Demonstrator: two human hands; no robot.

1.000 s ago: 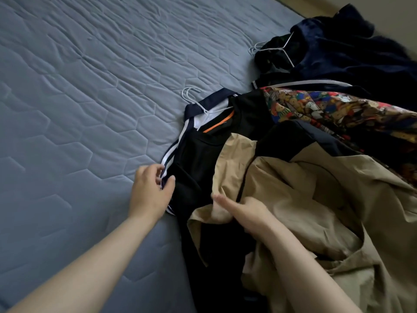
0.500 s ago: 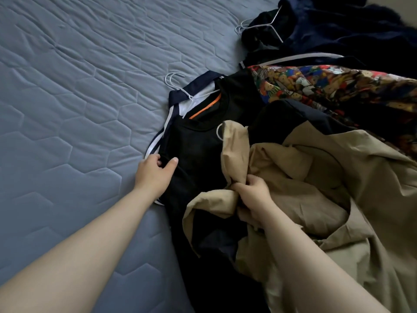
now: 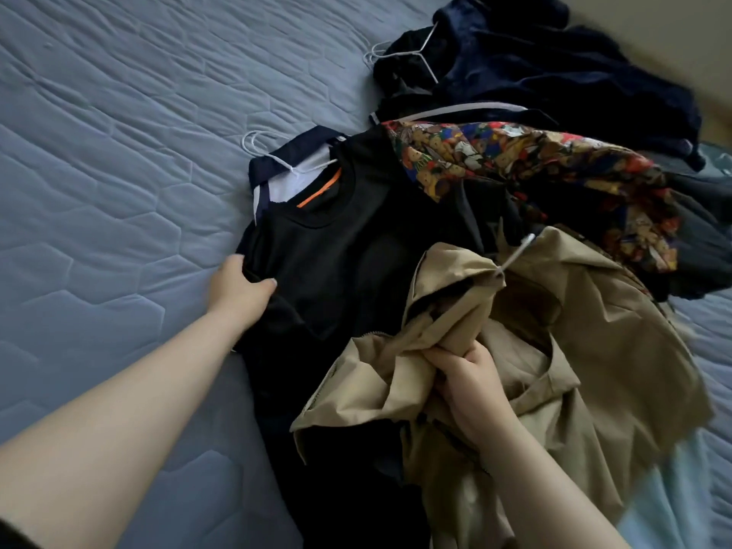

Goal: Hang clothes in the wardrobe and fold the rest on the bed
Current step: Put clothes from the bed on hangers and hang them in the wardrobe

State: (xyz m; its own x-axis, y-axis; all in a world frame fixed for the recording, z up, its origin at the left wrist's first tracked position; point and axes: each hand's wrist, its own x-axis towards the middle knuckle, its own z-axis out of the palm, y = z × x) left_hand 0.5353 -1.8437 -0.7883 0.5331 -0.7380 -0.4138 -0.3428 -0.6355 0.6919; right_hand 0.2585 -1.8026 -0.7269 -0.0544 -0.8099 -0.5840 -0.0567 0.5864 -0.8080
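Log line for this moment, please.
left hand: grips black shirt | right hand: grips tan jacket | both garments on bed

The black T-shirt (image 3: pixel 356 263) covers most of the navy-and-white collared shirt (image 3: pixel 277 168) and the fingers of the left hand (image 3: pixel 237 289) gripping its sleeve, while its own lower half lies under the tan jacket (image 3: pixel 574 350). The right hand (image 3: pixel 467 374) has its fingertips buried in the jacket's bunched cloth, and only the hook of the white hanger (image 3: pixel 519 250) shows. The jacket runs out of view at the bottom, its right hem blurred.
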